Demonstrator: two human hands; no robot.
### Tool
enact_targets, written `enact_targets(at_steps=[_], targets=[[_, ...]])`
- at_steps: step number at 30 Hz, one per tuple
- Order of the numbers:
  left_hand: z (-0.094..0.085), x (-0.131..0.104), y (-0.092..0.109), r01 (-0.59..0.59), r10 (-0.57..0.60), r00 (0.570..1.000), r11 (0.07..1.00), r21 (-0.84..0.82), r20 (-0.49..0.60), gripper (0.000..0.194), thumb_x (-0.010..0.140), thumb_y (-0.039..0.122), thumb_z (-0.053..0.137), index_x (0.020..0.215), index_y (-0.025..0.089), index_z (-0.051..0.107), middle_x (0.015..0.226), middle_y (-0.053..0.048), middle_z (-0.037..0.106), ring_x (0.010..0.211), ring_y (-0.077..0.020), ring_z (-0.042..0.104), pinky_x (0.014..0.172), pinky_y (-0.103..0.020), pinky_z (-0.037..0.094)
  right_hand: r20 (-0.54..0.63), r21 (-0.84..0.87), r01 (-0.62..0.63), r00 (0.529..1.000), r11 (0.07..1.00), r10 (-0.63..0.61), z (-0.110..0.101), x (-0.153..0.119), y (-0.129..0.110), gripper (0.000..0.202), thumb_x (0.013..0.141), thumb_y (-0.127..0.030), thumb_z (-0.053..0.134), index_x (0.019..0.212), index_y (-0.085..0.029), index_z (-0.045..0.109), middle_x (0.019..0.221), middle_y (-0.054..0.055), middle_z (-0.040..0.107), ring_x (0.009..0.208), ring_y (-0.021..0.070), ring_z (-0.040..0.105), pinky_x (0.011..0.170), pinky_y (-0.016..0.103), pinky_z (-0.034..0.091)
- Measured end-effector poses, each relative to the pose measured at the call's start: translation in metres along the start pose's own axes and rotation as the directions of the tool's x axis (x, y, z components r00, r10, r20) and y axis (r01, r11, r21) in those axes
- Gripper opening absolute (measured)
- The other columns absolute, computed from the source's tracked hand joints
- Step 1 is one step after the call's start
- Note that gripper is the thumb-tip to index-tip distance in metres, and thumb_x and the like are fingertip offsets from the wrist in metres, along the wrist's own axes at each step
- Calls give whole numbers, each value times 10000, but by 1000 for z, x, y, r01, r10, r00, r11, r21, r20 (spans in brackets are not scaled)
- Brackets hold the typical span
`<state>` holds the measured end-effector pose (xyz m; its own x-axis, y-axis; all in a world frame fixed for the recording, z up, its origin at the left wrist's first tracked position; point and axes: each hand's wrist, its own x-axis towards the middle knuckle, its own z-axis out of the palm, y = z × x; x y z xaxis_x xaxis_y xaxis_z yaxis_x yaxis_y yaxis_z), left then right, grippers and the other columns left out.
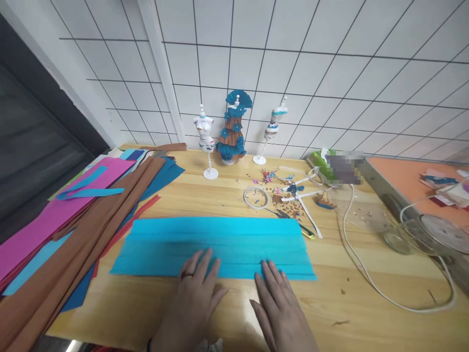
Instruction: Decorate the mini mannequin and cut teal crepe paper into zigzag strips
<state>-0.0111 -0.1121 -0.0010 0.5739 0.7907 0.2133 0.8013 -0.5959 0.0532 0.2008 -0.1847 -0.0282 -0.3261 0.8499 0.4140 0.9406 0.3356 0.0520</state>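
Observation:
A wide sheet of bright blue crepe paper [216, 239] lies flat on the wooden table [366, 313], with creases running along its length. My left hand [198, 288] rests on its near edge, left of the middle, fingers spread, a dark ring on one finger. Farther right, my right hand [276, 298] touches the same edge with its fingertips, fingers stretched out and thumb apart. Neither hand grasps anything. Partly beneath the sheet's right end is a pair of scissors [308, 231] with a yellow and black handle.
Brown, pink and blue paper [110, 205] is piled at left. Behind stand two white mannequins [205, 132] [273, 124] and one in a blue-brown paper dress [233, 132]. A tape roll [256, 198], scraps, a white cable [351, 244] and a glass jar [399, 237] lie right.

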Motion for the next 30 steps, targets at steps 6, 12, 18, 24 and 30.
enact_targets(at_steps=[6,12,18,24,30], targets=[[-11,62,22,10,89,943,956,-294,321,172,852,293,518,788,185,635,848,-35,609,890,-217,529,760,-346,439,36,24,-15,999,1000,14,0,1,0,395,853,-306,532,1186,-98,573,1324,211,489,1274,360,365,868,484,510],[4,71,27,22,103,942,931,-363,320,145,844,280,537,773,173,605,857,-34,587,891,-206,505,791,-353,409,21,60,-41,999,997,40,0,1,-1,379,851,-269,541,1187,-96,573,1336,198,482,1290,358,337,886,493,497],[5,68,28,38,77,952,932,-361,297,159,861,269,506,768,169,588,848,-37,576,885,-209,495,767,-355,411,22,47,-38,999,998,37,1,-1,-1,399,854,-270,532,1213,-96,552,1349,149,481,1308,337,316,896,487,490],[9,65,28,22,71,966,936,-352,249,141,859,246,495,767,175,576,828,-36,565,861,-213,491,744,-364,413,38,31,-24,999,999,23,3,-3,-1,414,861,-270,514,1229,-82,538,1348,121,487,1314,321,311,903,483,487],[12,62,29,8,68,974,943,-333,216,127,854,207,477,763,179,560,817,-36,558,857,-221,492,736,-381,432,47,58,-17,999,998,14,7,-5,-1,412,855,-241,522,1229,-68,536,1318,136,520,1294,302,356,948,463,461]])
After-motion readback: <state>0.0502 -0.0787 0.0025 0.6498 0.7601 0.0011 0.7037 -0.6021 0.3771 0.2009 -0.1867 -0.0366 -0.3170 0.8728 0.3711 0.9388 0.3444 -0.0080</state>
